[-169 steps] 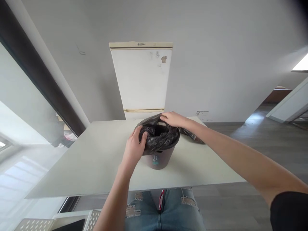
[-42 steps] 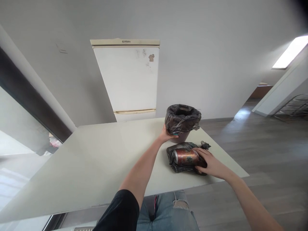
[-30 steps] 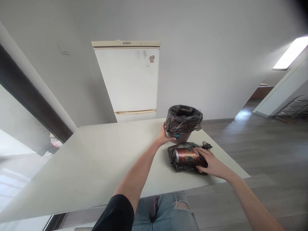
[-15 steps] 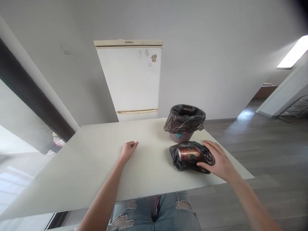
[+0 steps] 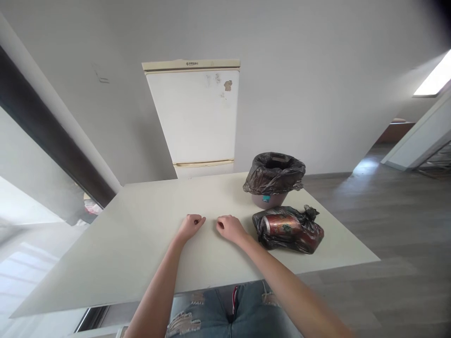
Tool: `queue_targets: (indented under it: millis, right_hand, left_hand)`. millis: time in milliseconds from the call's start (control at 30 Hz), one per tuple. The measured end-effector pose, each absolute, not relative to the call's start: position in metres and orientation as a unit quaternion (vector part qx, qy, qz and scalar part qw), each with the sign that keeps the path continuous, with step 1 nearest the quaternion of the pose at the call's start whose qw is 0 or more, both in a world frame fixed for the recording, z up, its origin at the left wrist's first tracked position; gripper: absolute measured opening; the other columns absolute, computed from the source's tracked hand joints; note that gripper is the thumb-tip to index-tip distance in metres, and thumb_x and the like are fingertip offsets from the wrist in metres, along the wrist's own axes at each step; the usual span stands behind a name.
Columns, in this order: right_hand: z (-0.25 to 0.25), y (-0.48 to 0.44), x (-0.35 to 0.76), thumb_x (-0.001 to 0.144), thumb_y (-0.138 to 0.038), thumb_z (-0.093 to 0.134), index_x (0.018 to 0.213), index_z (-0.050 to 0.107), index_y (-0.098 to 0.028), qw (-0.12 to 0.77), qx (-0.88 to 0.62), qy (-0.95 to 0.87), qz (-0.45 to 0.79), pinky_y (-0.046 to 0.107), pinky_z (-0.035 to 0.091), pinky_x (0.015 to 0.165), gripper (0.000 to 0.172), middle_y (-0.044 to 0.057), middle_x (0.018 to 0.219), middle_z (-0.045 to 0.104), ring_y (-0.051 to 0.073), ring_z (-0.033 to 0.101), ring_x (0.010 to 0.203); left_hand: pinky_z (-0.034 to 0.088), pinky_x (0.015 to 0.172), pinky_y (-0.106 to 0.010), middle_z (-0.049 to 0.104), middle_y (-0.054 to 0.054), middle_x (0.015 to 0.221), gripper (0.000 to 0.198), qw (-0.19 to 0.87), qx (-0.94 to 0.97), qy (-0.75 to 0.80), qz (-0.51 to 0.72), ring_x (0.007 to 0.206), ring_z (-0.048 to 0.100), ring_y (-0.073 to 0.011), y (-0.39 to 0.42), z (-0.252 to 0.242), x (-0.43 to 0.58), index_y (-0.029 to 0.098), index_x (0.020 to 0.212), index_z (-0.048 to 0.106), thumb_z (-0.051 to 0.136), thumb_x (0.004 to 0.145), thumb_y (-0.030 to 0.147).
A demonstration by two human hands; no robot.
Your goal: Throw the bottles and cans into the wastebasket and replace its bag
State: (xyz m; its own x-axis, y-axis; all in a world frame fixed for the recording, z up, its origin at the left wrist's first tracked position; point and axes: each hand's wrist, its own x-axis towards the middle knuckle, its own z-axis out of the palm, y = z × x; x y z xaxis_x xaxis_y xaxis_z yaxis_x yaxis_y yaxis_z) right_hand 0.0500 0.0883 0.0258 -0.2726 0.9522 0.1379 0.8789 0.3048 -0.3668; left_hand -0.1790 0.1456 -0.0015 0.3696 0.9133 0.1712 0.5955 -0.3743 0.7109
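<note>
My left hand [image 5: 190, 226] rests on the white table [image 5: 148, 244] in a loose fist, with nothing seen in it. Beside it, a small gap apart, my right hand [image 5: 230, 227] also lies curled into a fist and holds nothing visible. To the right of my right hand is a knotted black plastic bag [image 5: 265, 241], lying on its side. A red and gold drink can [image 5: 282, 225] shows through it, and more red shows at the bag's right end. Neither hand touches the bag. Behind it stands a small trash bin [image 5: 269, 202] lined with a dark bin bag [image 5: 275, 180].
Beyond the table's far edge a white fridge [image 5: 197, 112] stands against the grey wall [image 5: 299, 84]. Grey wood-look floor [image 5: 352, 202] lies to the right. My jeans [image 5: 214, 310] are close to the table's near edge.
My right hand has let go of the bag with the can and moved left, closing into a fist near my left hand. The bag's knot is now uncovered. My left hand stays in place.
</note>
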Motion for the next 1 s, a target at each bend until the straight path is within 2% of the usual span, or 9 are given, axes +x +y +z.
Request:
queue_targets:
  millis: [200, 433, 667, 1000]
  right_hand:
    - [0.017, 0.091, 0.048, 0.099, -0.025, 0.053, 0.091, 0.072, -0.021, 0.141, -0.567, -0.807, 0.088, 0.029, 0.036, 0.072, 0.021, 0.007, 0.1, 0.078, 0.019, 0.069, 0.085]
    - [0.015, 0.091, 0.05, 0.1, -0.025, 0.051, 0.093, 0.072, -0.022, 0.136, -0.564, -0.811, 0.076, 0.028, 0.037, 0.074, 0.023, 0.005, 0.098, 0.077, 0.019, 0.07, 0.089]
    - [0.013, 0.093, 0.051, 0.1, -0.025, 0.052, 0.091, 0.073, -0.022, 0.142, -0.565, -0.809, 0.077, 0.028, 0.036, 0.073, 0.022, 0.005, 0.097, 0.078, 0.019, 0.07, 0.089]
    - [0.014, 0.093, 0.051, 0.1, -0.025, 0.053, 0.092, 0.074, -0.022, 0.143, -0.567, -0.807, 0.089, 0.027, 0.036, 0.073, 0.023, 0.005, 0.099, 0.078, 0.018, 0.068, 0.089]
  left_hand:
    - [0.018, 0.062, -0.03, 0.017, 0.005, 0.067, 0.049, 0.276, 0.779, 0.484, 0.286, 0.067, 0.018, -0.0135, 0.148, -0.004, -0.178, 0.024, 0.066, 0.02, 0.052, 0.092, 0.051]
    - [0.018, 0.061, -0.03, 0.018, 0.005, 0.066, 0.049, 0.273, 0.781, 0.48, 0.292, 0.066, 0.018, -0.0135, 0.147, -0.003, -0.178, 0.024, 0.064, 0.021, 0.053, 0.092, 0.048]
    - [0.018, 0.061, -0.029, 0.019, 0.005, 0.066, 0.051, 0.271, 0.78, 0.481, 0.295, 0.066, 0.019, -0.0134, 0.15, -0.006, -0.178, 0.024, 0.062, 0.023, 0.054, 0.092, 0.052]
    - [0.019, 0.062, -0.03, 0.016, 0.004, 0.069, 0.049, 0.267, 0.782, 0.484, 0.288, 0.067, 0.018, -0.0135, 0.148, -0.002, -0.178, 0.024, 0.067, 0.018, 0.05, 0.093, 0.051]
